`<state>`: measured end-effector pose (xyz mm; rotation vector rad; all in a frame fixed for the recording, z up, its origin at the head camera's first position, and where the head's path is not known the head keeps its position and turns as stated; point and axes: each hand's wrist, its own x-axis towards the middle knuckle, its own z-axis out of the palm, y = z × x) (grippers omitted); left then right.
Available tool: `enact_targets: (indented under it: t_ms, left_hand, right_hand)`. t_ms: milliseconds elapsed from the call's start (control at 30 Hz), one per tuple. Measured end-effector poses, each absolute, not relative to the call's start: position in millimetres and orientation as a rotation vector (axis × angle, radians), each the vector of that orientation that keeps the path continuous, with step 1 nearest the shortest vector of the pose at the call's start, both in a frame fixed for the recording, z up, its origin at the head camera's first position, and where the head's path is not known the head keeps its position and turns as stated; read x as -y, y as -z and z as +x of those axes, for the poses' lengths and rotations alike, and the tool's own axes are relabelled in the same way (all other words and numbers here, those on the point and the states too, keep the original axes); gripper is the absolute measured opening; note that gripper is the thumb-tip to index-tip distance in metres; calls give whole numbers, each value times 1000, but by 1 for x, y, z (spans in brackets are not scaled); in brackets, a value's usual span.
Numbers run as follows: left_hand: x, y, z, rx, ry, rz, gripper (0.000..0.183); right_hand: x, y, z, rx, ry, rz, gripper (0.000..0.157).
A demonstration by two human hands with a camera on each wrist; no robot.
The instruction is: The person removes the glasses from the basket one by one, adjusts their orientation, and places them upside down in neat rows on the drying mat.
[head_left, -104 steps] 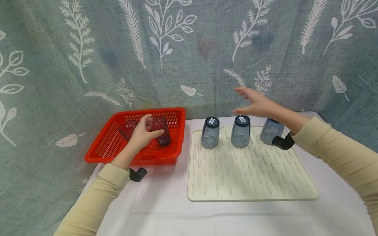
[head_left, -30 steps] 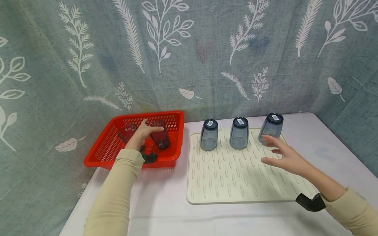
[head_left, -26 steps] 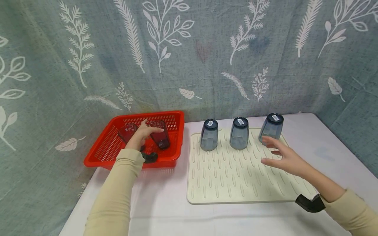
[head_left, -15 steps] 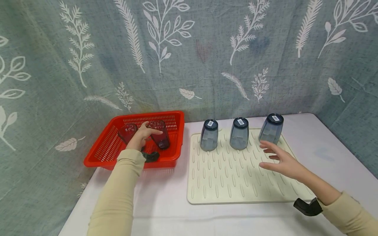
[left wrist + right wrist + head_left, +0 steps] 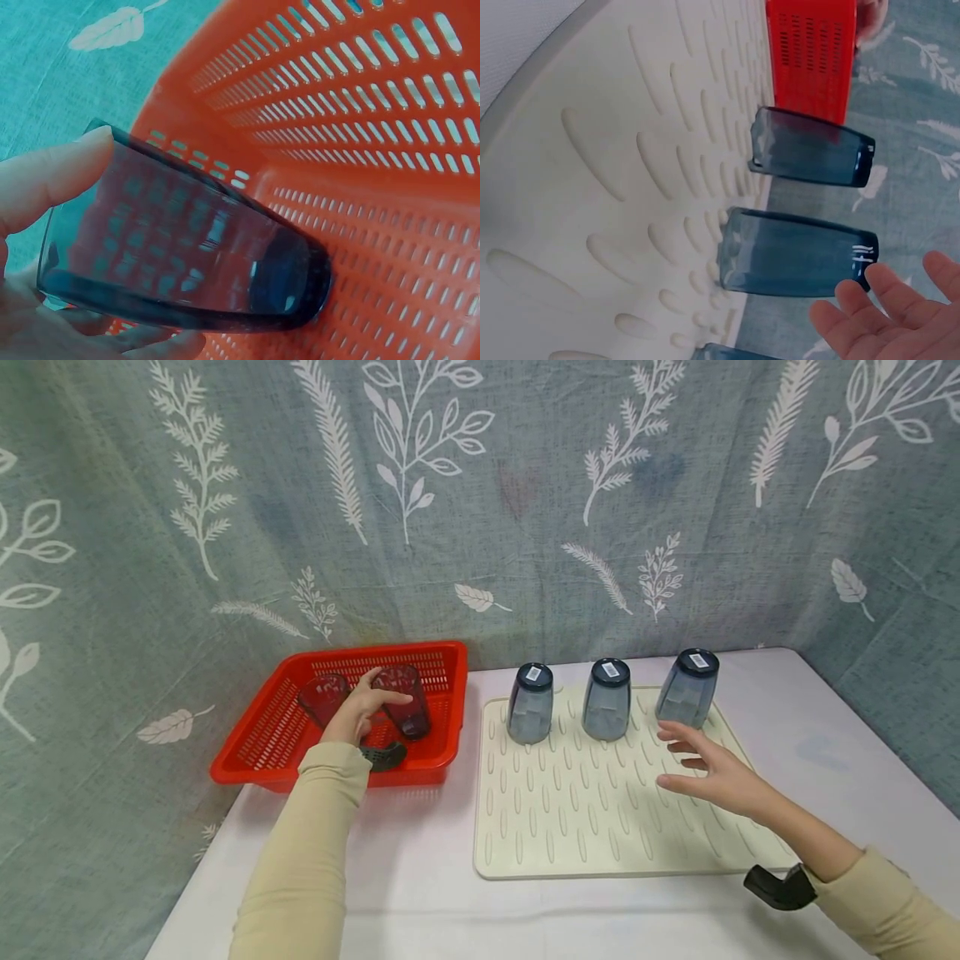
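My left hand [image 5: 365, 703] reaches into the red basket [image 5: 255, 774] at a tinted drinking glass [image 5: 411, 714]. In the left wrist view, that glass [image 5: 187, 232] leans in the basket with my thumb at its rim and my other fingers round its lower side. A second glass [image 5: 321, 695] lies to the left, partly behind the hand. My right hand [image 5: 716, 774] hovers over the right part of the cream drying mat [image 5: 570, 827], fingers loosely bent and holding nothing. Upside down along the mat's far edge stand a left glass [image 5: 531, 710], a middle glass [image 5: 607, 706] and a right glass [image 5: 686, 693].
A white-covered table [image 5: 427, 893] carries basket and mat, with a strip of cloth between them. Behind hangs a grey-green leaf-print curtain [image 5: 525, 568], close to the basket's back and the glasses. It also borders the left side.
My right hand has drawn back from above the far glasses to the mat's right part. The left hand has moved onto the glass in the basket, with slight finger shifts lately.
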<state>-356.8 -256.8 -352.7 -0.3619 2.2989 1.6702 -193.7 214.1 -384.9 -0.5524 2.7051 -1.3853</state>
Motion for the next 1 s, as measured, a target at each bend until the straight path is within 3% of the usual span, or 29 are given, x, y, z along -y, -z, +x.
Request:
enact_targets:
  t_ms: [500,1000]
  left_hand:
    - [261,357,-358,-2366,-1681,-387,92]
    - [255,337,-351,-2261,-1888,-373,88]
  right_hand:
    - [-214,390,-195,-2673,1396,-535,73]
    - [-215,396,-195,-2639,1427,-507,73]
